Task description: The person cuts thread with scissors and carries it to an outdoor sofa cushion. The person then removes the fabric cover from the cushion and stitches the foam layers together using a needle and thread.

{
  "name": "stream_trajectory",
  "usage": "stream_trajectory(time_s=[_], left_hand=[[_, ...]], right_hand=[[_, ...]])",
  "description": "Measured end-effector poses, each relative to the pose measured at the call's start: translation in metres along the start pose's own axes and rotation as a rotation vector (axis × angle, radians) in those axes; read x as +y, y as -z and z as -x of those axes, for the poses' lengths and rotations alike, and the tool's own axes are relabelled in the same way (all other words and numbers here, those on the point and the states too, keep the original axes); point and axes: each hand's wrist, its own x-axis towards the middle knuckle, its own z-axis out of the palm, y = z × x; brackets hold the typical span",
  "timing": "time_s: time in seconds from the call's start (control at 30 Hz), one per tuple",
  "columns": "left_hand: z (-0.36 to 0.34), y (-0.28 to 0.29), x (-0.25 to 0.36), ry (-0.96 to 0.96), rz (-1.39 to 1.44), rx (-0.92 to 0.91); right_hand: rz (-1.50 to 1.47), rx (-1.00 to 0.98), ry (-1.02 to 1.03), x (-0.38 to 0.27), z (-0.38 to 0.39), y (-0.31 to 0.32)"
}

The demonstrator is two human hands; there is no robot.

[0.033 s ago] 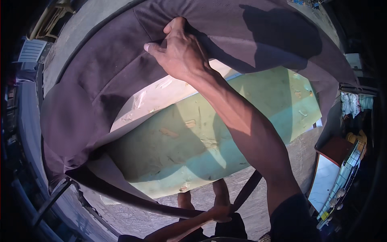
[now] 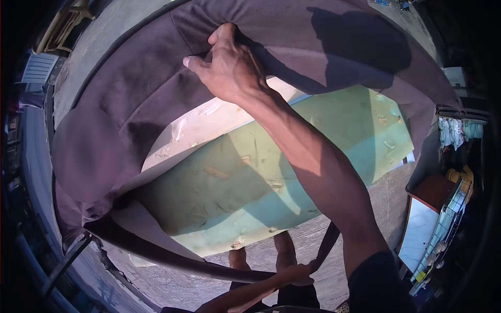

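A large curved seat back wears a purple-brown fabric cover (image 2: 151, 78), creased around my right hand. My right hand (image 2: 229, 68) is closed on that cover near its top, fingers curled into the cloth and thumb sticking out to the left. Inside the curve lies a worn green foam sheet (image 2: 250, 172) with torn patches, over a pale layer (image 2: 193, 120). Low in the view, my left hand (image 2: 296, 275) is closed on the dark fabric strip (image 2: 203, 268) that runs across the front; its fingertips are partly hidden.
My legs (image 2: 284, 250) stand on the weathered grey floor (image 2: 360, 224) just behind the strip. To the right are a white-and-brown panel (image 2: 417, 235) and a wire rack (image 2: 443, 235). At the far left stand a light slatted chair (image 2: 39, 68) and a wooden frame (image 2: 60, 26).
My left hand has shifted slightly to the right along with the strip. My right hand keeps its hold on the cover; the view has moved a little.
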Motion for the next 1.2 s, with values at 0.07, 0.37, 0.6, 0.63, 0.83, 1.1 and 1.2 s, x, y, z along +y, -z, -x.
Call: stream_trajectory(time_s=[0.07, 0.37, 0.6, 0.63, 0.83, 1.1, 1.2], left_hand=[[-0.017, -0.010, 0.063, -0.382, 0.025, 0.129], [0.164, 0.227, 0.111, -0.241, -0.336, 0.800], [0.140, 0.358, 0.164, -0.119, -1.056, 1.008], [0.130, 0.366, 0.173, -0.150, -1.073, 1.023], [0.150, 0.361, 0.186, 0.054, -0.799, 1.140], [0.155, 0.372, 0.144, 0.361, -1.231, 1.227], [0.144, 0.394, 0.141, 0.265, -1.058, 0.947]], right_hand=[[-0.003, 0.002, -0.027, -0.007, -0.003, 0.000], [0.028, -0.247, -0.186, -0.019, 0.010, 0.033], [0.129, -0.198, 0.149, -0.020, 0.054, 0.145], [0.116, -0.088, 0.168, -0.011, 0.088, 0.204], [-0.347, 1.066, -0.379, 0.263, 0.217, 0.430], [-0.995, 0.926, -1.306, 0.730, 0.391, 0.448], [-0.742, 1.439, -1.122, 0.796, 0.409, 0.476]])
